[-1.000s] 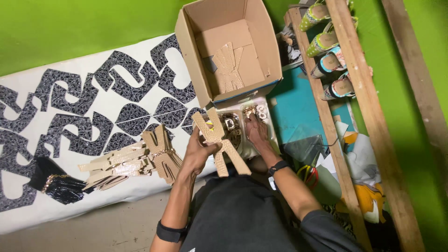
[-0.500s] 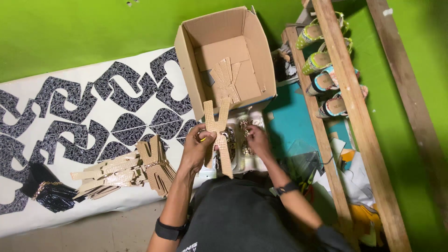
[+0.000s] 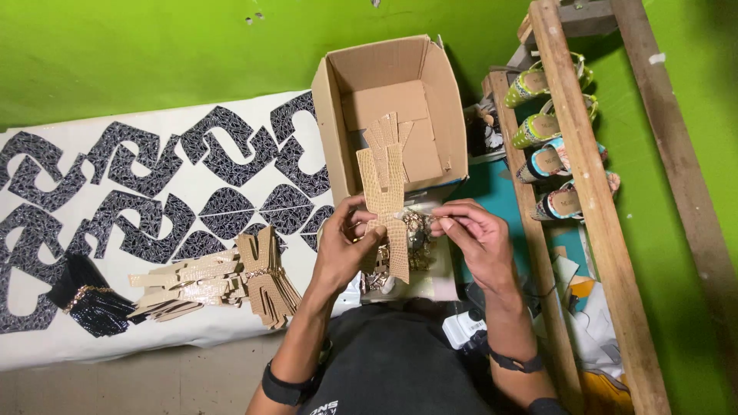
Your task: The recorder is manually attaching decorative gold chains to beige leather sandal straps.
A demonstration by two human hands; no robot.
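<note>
Now the left hand [image 3: 346, 246] pinches the tan strap piece [image 3: 387, 207], which has swung upright over the tray of gold buckles [image 3: 415, 242] since a second ago, while the right hand [image 3: 473, 234] has come off it and nips something small at its edge. Outward, a cardboard box [image 3: 327, 115], tan cut pieces [image 3: 223, 280] and black patterned cutouts [image 3: 154, 184] lie on the white worktop [image 3: 46, 350], with sandals [image 3: 550, 123] on a wooden rack [image 3: 576, 192] against green walls [image 3: 154, 46].

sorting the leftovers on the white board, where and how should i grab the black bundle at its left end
Judging by its pose, grip the black bundle across its narrow middle, where a gold band cinches it, coming down from above with fingers on the two long sides. The ends fan out loose, so pinching there would likely lift only a few strips. It lies flat on the white board.
</note>
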